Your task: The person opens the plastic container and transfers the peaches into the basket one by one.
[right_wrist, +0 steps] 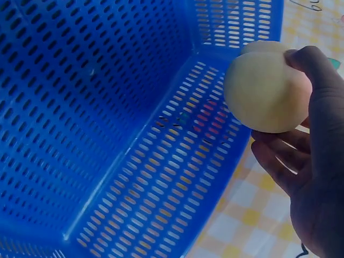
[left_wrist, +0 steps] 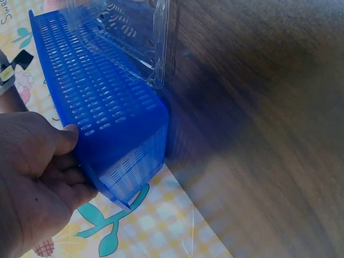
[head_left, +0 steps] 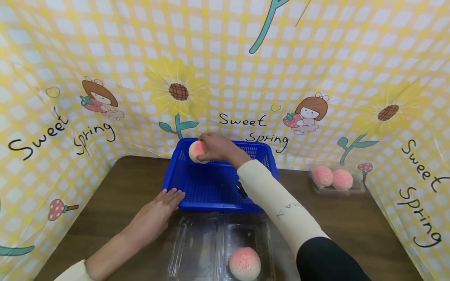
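Note:
My right hand (head_left: 218, 146) grips a pink-and-cream peach (head_left: 196, 152) above the far left part of a blue plastic basket (head_left: 222, 205). In the right wrist view the thumb and fingers wrap the peach (right_wrist: 263, 91), beside the basket's perforated wall. The left hand (head_left: 162, 207) holds the basket's near left corner. Seen from the left wrist, its thumb lies on the outer side of the rim and the fingers bend round the edge (left_wrist: 70, 196). In front of the basket lies an opened clear plastic clamshell box (head_left: 197, 246), with one peach (head_left: 245, 263) in its right half.
At the back right of the brown table (head_left: 365, 230) stands another clear box (head_left: 358, 188) holding two pink peaches (head_left: 332, 178). A yellow checked cloth (head_left: 225, 78) rises behind and at both sides. Something small and dark (head_left: 241, 189) shows in the basket beside the right sleeve.

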`<state>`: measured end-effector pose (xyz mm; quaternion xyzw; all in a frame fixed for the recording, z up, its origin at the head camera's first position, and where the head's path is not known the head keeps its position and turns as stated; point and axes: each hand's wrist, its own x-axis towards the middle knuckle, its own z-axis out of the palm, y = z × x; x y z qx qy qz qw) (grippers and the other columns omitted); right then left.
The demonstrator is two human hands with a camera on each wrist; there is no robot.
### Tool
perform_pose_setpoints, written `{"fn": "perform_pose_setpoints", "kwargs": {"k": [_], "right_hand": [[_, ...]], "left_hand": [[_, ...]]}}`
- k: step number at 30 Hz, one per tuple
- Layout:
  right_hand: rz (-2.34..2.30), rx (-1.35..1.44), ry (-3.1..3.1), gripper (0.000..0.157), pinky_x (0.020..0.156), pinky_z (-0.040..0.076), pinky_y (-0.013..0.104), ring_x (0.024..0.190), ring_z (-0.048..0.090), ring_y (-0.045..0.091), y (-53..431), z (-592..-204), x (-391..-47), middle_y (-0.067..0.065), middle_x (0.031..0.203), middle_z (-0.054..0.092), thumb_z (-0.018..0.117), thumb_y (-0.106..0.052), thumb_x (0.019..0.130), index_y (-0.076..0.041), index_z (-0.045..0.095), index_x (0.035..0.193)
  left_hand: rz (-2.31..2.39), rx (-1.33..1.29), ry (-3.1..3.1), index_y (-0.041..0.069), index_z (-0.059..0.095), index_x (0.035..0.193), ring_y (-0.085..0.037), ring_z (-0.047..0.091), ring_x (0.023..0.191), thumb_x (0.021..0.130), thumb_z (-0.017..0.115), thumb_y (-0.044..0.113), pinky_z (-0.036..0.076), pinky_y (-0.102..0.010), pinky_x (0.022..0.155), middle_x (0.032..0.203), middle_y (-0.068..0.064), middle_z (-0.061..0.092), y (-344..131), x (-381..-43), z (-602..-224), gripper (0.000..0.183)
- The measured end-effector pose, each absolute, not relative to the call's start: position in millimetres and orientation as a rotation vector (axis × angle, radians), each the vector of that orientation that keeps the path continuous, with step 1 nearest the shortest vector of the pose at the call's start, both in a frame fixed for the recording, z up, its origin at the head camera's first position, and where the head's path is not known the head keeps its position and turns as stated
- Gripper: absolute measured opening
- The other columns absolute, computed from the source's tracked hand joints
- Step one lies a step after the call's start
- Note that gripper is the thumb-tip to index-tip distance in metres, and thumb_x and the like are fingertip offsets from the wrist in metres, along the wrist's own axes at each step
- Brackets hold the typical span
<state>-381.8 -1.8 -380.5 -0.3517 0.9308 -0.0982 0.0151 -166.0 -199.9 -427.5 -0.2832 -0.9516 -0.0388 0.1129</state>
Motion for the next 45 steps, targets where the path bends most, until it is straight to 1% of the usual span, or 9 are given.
{"fn": "perform_pose_setpoints", "kwargs": {"k": [7, 11, 15, 21, 26, 31, 34, 41, 45], "right_hand": [[-0.335, -1.088, 2.832, 0.064, 0.086, 0.051, 0.03, 0.1, 0.058, 0.016, -10.4, -396.0, -392.1, 0.004, 0.121, 0.061, 0.07, -0.048, 0.08, -0.011, 0.053, 0.13], [-0.305, -1.078, 2.796, 0.066, 0.092, 0.049, 0.03, 0.11, 0.055, 0.018, -18.1, -402.9, -394.3, 0.006, 0.129, 0.057, 0.07, -0.046, 0.082, -0.01, 0.051, 0.134], [-0.228, -1.048, 2.78, 0.068, 0.099, 0.047, 0.032, 0.12, 0.05, 0.021, -25.1, -410.5, -393.3, 0.01, 0.136, 0.05, 0.069, -0.045, 0.083, -0.011, 0.049, 0.138], [-0.222, -1.012, 2.767, 0.068, 0.1, 0.047, 0.031, 0.117, 0.052, 0.019, -29.3, -422.4, -389.9, 0.011, 0.138, 0.045, 0.069, -0.043, 0.085, -0.011, 0.048, 0.141], [-0.202, -1.014, 2.779, 0.065, 0.1, 0.048, 0.031, 0.115, 0.053, 0.017, -32.0, -427.6, -389.8, 0.008, 0.137, 0.048, 0.07, -0.044, 0.084, -0.012, 0.051, 0.138], [-0.107, -1.035, 2.791, 0.062, 0.107, 0.042, 0.032, 0.125, 0.05, 0.019, -35.7, -428.2, -388.9, 0.006, 0.139, 0.052, 0.068, -0.046, 0.085, -0.013, 0.055, 0.136], [-0.119, -1.008, 2.783, 0.062, 0.109, 0.04, 0.033, 0.127, 0.048, 0.02, -35.8, -427.8, -386.8, 0.006, 0.139, 0.053, 0.067, -0.046, 0.086, -0.012, 0.053, 0.137], [-0.158, -0.979, 2.776, 0.063, 0.108, 0.041, 0.032, 0.127, 0.048, 0.019, -34.9, -427.0, -387.1, 0.005, 0.139, 0.052, 0.066, -0.047, 0.087, -0.014, 0.053, 0.138], [-0.174, -0.96, 2.763, 0.065, 0.107, 0.043, 0.033, 0.125, 0.049, 0.019, -33.9, -424.0, -387.3, 0.005, 0.139, 0.052, 0.066, -0.049, 0.086, -0.014, 0.052, 0.138]], "left_hand": [[-0.121, -0.823, -2.827, -0.002, 0.058, 0.129, -0.033, 0.053, 0.127, 0.081, 0.061, -0.015, 0.038, -0.046, 0.111, 0.131, -0.019, 0.059, -198.9, -166.8, -425.4, 0.05], [-0.12, -0.811, -2.827, -0.002, 0.058, 0.128, -0.033, 0.054, 0.126, 0.083, 0.061, -0.013, 0.039, -0.046, 0.11, 0.131, -0.018, 0.06, -199.2, -167.0, -425.0, 0.047], [-0.13, -0.812, -2.812, -0.002, 0.059, 0.127, -0.033, 0.055, 0.125, 0.081, 0.062, -0.015, 0.04, -0.046, 0.109, 0.129, -0.019, 0.061, -199.3, -167.1, -425.3, 0.048], [-0.118, -0.815, -2.81, -0.002, 0.059, 0.127, -0.032, 0.055, 0.125, 0.082, 0.062, -0.012, 0.04, -0.046, 0.109, 0.129, -0.018, 0.061, -197.8, -167.0, -426.3, 0.046], [-0.116, -0.818, -2.817, -0.002, 0.059, 0.127, -0.032, 0.055, 0.125, 0.08, 0.062, -0.015, 0.039, -0.046, 0.11, 0.129, -0.019, 0.061, -198.2, -166.8, -425.4, 0.049], [-0.116, -0.817, -2.821, -0.003, 0.059, 0.128, -0.032, 0.054, 0.125, 0.077, 0.062, -0.018, 0.039, -0.046, 0.11, 0.13, -0.019, 0.06, -199.5, -166.0, -425.0, 0.053], [-0.115, -0.817, -2.812, -0.003, 0.059, 0.127, -0.032, 0.055, 0.125, 0.079, 0.062, -0.016, 0.039, -0.046, 0.11, 0.129, -0.019, 0.061, -199.7, -165.7, -426.4, 0.051], [-0.105, -0.819, -2.808, -0.002, 0.059, 0.127, -0.032, 0.055, 0.125, 0.077, 0.062, -0.018, 0.039, -0.046, 0.11, 0.129, -0.019, 0.061, -199.9, -166.1, -426.9, 0.053], [-0.114, -0.812, -2.803, -0.002, 0.06, 0.127, -0.032, 0.055, 0.125, 0.081, 0.062, -0.015, 0.04, -0.046, 0.109, 0.129, -0.019, 0.061, -199.9, -166.1, -426.5, 0.048]]}}
